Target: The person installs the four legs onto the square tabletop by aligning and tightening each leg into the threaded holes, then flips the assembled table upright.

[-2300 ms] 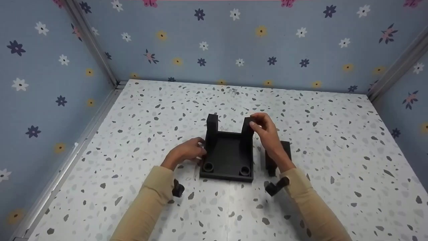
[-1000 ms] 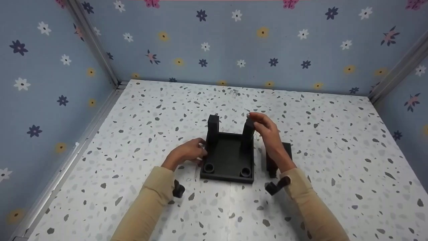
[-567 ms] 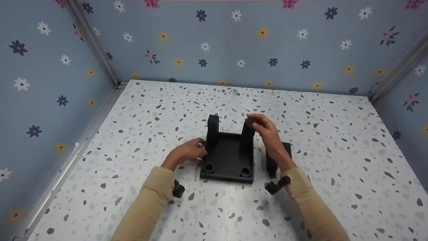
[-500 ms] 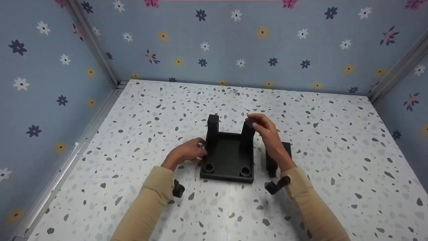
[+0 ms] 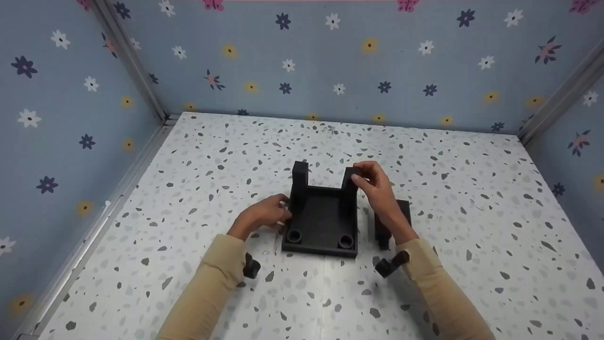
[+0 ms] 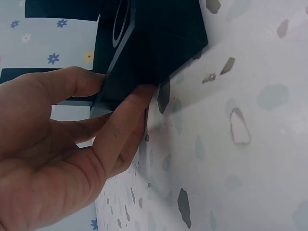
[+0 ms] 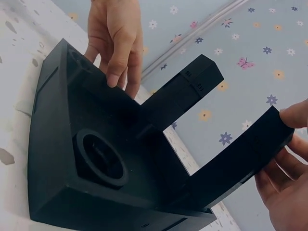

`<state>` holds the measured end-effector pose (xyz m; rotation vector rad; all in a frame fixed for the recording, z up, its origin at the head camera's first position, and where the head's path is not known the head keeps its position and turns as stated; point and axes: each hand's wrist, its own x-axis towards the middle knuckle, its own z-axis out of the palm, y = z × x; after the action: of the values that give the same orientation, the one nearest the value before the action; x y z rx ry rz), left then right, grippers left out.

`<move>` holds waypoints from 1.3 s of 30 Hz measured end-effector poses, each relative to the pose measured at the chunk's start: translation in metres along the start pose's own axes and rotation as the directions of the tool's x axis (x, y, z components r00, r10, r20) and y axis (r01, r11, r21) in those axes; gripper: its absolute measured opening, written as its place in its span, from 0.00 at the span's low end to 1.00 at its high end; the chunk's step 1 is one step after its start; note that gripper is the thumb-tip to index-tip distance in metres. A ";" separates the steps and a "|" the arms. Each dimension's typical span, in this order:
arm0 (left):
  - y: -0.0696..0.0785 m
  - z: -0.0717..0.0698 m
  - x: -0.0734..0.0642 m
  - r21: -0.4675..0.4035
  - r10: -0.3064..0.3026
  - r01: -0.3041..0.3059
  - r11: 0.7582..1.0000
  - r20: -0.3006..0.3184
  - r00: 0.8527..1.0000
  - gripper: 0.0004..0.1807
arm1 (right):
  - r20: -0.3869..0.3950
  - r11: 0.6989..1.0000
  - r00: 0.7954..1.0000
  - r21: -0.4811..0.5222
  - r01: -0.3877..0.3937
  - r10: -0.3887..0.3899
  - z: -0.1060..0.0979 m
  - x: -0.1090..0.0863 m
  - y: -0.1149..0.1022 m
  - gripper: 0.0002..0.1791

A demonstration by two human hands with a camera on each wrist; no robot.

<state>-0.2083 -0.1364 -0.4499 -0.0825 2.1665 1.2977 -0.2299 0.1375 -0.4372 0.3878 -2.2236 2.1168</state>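
A black upturned tabletop (image 5: 322,217) with a raised rim lies on the speckled table. Two square black legs stand up from its far corners, while the near corners show round sockets (image 7: 101,159). My left hand (image 5: 269,212) holds the left side of the tabletop, thumb at the rim and fingers against the outer wall and underneath, as the left wrist view shows. At the far right corner, my right hand (image 5: 376,186) grips the upper end of the right leg (image 7: 236,163) between thumb and fingers. The far left leg (image 7: 183,91) stands untouched.
Partly hidden beneath my right wrist, dark loose pieces (image 5: 404,208) lie on the speckled table (image 5: 472,226) right of the tabletop. Flowered blue walls (image 5: 311,56) close off the back and both sides.
The right leg has turned about its upright axis; a flat face now points toward me. My right fingers shifted off the leg and regripped it. My left hand stays in place.
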 end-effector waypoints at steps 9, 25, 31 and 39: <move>0.000 0.000 0.001 0.003 0.001 -0.001 1.000 0.001 1.000 0.30 | -0.060 0.999 0.998 -0.052 0.008 -0.011 0.005 -0.004 -0.003 0.20; 0.001 0.000 -0.001 0.010 -0.003 0.003 1.000 -0.006 1.000 0.30 | -0.024 0.996 1.000 0.090 -0.003 0.006 -0.001 0.005 -0.001 0.15; 0.001 0.000 -0.001 0.006 0.001 -0.001 1.000 0.001 1.000 0.30 | 0.128 0.993 0.992 0.117 -0.030 0.015 -0.005 0.009 -0.003 0.19; 0.002 0.000 -0.001 0.017 -0.006 0.006 1.000 -0.001 1.000 0.30 | 0.157 0.993 0.987 0.107 -0.045 0.028 -0.006 0.009 -0.005 0.19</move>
<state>-0.2080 -0.1355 -0.4484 -0.0827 2.1761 1.2752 -0.2382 0.1425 -0.4301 0.5399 -2.2141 2.3105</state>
